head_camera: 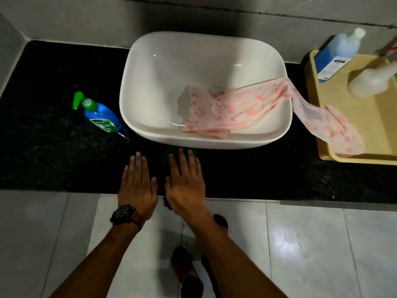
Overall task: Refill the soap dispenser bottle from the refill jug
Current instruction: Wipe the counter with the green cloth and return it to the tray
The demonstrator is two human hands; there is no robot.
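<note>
On the black counter, left of the white basin [150,67], stands the blue soap dispenser bottle [101,117]. Left hand [137,186] and right hand [185,183] lie flat, fingers spread, holding nothing. Pink patterned cloth [247,110] trails onto the tray [365,130] carrying the blue refill jug [335,57].

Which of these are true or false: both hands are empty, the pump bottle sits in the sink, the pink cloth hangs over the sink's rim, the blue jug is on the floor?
1. Both hands are empty. True: the left hand and right hand are flat and open, holding nothing.
2. The pump bottle sits in the sink. False: the pump bottle stands on the black counter, left of the sink.
3. The pink cloth hangs over the sink's rim. True: the pink cloth runs from the basin onto the tray.
4. The blue jug is on the floor. False: the blue jug stands at the tray's far corner.
</note>
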